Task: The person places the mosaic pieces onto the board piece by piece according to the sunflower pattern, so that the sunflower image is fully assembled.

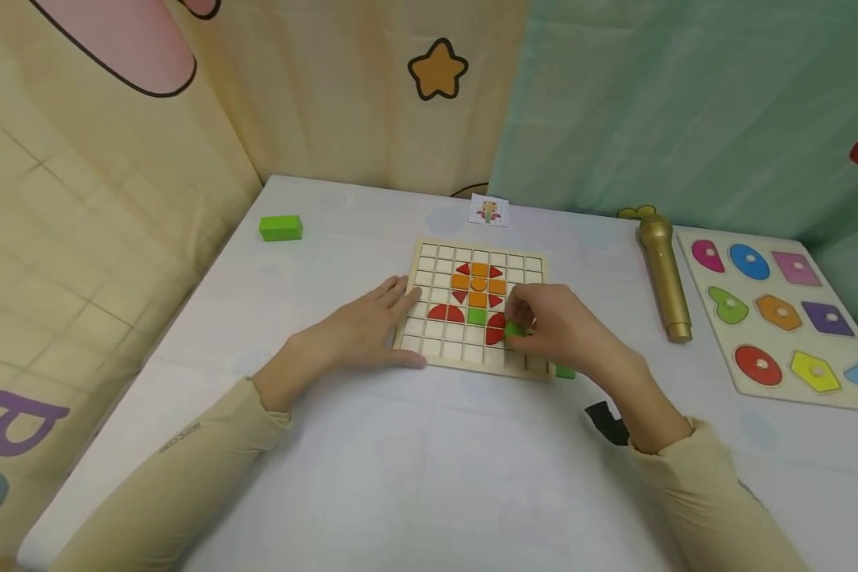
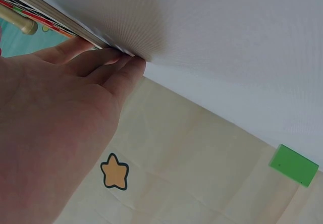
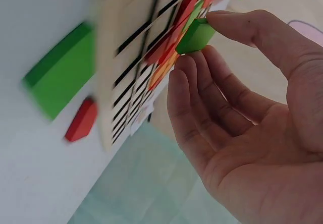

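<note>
Green and small, the tile (image 1: 515, 328) sits pinched in the right hand (image 1: 558, 330) over the near right cells of the wooden grid board (image 1: 529, 262), just right of the red half-circles and the green square of the flower pattern; the left hand (image 1: 361, 330) lies flat with straight fingers on the bench (image 1: 372, 477), touching the board's left edge and steadying it. A placing step seems to be in hand, and the next move would likely call for squaring the tile to an empty cell and lowering it without nudging its neighbours. Far left lies a green block (image 1: 280, 227), far behind the board a small picture card (image 1: 488, 210), to the right a gold microphone (image 1: 663, 274) and a shape puzzle (image 1: 779, 310). From the left wrist, the fingers (image 2: 108, 65) press the board's edge, with the green block (image 2: 294, 165) well apart. From the right wrist, thumb and fingertips hold the tile (image 3: 196, 36) against the grid; another green piece (image 3: 58, 75) and a red piece (image 3: 81, 120) lie beside the board. White cloth covers the bench; cartoon-printed cream and mint curtains hang around it.
</note>
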The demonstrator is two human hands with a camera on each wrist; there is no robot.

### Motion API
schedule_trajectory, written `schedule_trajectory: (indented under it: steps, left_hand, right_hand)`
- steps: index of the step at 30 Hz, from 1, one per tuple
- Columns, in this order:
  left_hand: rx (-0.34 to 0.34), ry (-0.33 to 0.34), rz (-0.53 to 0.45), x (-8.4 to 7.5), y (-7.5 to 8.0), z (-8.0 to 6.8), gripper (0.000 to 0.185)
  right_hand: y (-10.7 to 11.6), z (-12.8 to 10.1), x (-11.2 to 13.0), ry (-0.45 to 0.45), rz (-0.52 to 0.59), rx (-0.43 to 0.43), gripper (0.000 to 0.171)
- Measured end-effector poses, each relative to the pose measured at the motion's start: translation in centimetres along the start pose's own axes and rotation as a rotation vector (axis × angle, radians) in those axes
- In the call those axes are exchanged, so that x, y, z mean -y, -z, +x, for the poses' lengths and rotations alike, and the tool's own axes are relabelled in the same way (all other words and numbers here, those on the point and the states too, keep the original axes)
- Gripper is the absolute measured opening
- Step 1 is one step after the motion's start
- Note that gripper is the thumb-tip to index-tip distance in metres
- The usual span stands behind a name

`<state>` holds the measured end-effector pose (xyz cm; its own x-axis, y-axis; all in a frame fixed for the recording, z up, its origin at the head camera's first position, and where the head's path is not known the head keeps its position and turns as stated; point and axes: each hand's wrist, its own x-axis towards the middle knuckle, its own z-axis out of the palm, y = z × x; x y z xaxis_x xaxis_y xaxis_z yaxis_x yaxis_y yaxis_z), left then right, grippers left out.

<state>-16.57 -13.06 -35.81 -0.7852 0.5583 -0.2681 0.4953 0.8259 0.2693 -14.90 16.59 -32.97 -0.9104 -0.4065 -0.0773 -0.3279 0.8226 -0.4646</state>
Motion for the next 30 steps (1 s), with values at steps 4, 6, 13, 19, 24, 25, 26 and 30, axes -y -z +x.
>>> schedule_trajectory:
  steps: [4, 6, 13, 19, 24, 25, 26, 30]
  left_hand:
    - [-0.006, -0.001, 0.001, 0.0, 0.1, -0.2, 0.115]
    - [-0.009, -0.004, 0.002, 0.1, 0.0, -0.2, 0.115]
    - [-0.015, -0.013, -0.001, 0.3, -0.2, 0.0, 0.114]
    - [-0.008, -0.004, 0.003, 0.2, -0.1, 0.1, 0.114]
    - [-0.006, -0.005, 0.001, 0.0, -0.1, 0.0, 0.114]
    - [-0.005, -0.005, 0.001, 0.0, -0.1, 0.0, 0.114]
    - [-0.003, -0.003, 0.001, 0.0, 0.0, 0.0, 0.114]
    - [0.004, 0.003, 0.004, 0.0, 0.0, 0.1, 0.114]
  right_hand:
    - [-0.7, 1.3, 1.8, 0.053, 0.008, 0.016, 0.025]
    - [-1.0, 1.7, 2.5, 0.069, 0.012, 0.017, 0.025]
    - [-2.3, 2.1, 2.9, 0.079, 0.038, 0.0, 0.022]
    - [-2.9, 2.2, 2.6, 0.079, 0.035, -0.011, 0.02]
    - [-2.9, 2.0, 2.4, 0.075, 0.029, -0.011, 0.02]
    - [-2.9, 1.9, 2.3, 0.074, 0.029, -0.008, 0.02]
    - [-2.8, 1.8, 2.3, 0.073, 0.033, -0.007, 0.02]
    - [-2.0, 1.5, 1.9, 0.076, 0.038, -0.019, 0.018]
